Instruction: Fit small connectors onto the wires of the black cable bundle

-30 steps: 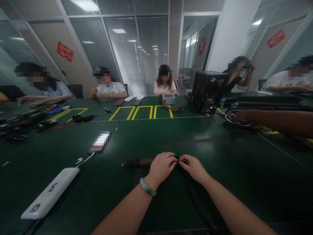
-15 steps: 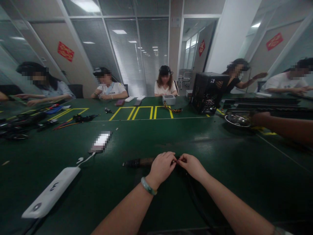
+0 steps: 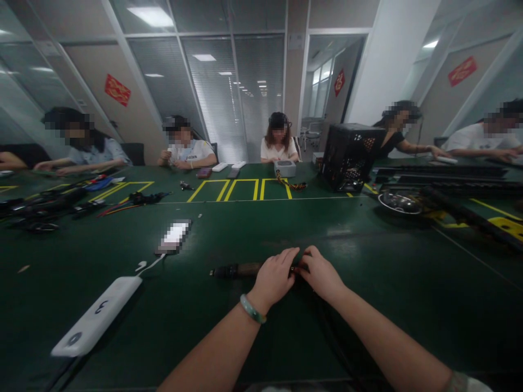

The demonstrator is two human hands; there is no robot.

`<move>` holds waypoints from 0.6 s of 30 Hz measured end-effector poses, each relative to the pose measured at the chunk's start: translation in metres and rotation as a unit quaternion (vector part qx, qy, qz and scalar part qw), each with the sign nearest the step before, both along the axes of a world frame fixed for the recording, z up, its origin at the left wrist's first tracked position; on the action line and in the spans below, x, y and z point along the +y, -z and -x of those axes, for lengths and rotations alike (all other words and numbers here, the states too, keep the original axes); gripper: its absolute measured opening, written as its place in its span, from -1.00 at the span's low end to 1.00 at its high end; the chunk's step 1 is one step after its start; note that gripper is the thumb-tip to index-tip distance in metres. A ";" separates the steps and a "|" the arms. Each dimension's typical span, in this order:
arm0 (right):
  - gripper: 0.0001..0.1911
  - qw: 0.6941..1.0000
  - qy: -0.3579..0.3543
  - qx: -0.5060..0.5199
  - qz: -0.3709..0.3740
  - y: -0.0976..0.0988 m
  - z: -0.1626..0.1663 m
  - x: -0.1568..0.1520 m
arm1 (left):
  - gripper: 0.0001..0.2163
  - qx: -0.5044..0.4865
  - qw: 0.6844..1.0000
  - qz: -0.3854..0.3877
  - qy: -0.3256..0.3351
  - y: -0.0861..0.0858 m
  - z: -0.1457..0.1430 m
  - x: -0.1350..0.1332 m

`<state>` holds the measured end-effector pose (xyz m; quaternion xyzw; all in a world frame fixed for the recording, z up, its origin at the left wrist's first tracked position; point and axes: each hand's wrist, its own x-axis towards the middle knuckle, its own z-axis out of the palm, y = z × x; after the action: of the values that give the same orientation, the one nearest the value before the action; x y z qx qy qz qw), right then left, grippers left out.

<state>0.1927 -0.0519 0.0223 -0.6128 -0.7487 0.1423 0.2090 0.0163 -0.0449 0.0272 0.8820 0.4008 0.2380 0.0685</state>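
My left hand [image 3: 274,276] is closed over the rear part of an electric screwdriver [image 3: 245,270], which lies across the green table. Its black tip end points left, out past the hand. Close beside it, my right hand [image 3: 321,275] has thumb and fingers pinched together at the tool's right end. A small dark piece with a shiny spot shows between the two hands; what exactly the right fingers hold is hidden. From below the right hand, a black cable [image 3: 330,332] runs down toward the table's near edge.
A phone [image 3: 175,237] is wired to a white power bank [image 3: 98,316] on the left. Cables [image 3: 139,197] lie farther left. A black computer case [image 3: 349,158] stands beyond, with a metal bowl [image 3: 399,203] and dark rails [image 3: 441,175] to the right. Several people sit across.
A co-worker's arm at the right has withdrawn from beside the bowl. My right fingers have shifted slightly at the tool's end. The left hand stays on the screwdriver.
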 end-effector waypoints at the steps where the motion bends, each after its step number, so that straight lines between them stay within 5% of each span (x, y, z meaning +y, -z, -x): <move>1: -0.91 1.000 -0.010 0.004 0.003 0.001 0.000 0.001 | -0.34 0.002 1.000 -0.001 0.000 0.000 0.000 0.000; 12: -0.94 1.000 -0.019 0.001 0.000 -0.002 -0.015 0.001 | -0.48 -0.022 0.995 -0.060 0.074 -0.008 0.000 -0.005; 18: -0.81 0.990 0.138 -0.028 0.025 -0.012 -0.126 -0.016 | -0.54 -0.022 0.991 -0.032 0.130 -0.008 0.003 -0.006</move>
<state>0.3189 -0.0679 0.0346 -0.7188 -0.6591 0.1132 0.1899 0.0134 -0.0509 0.0355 0.9231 0.2728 0.2591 0.0791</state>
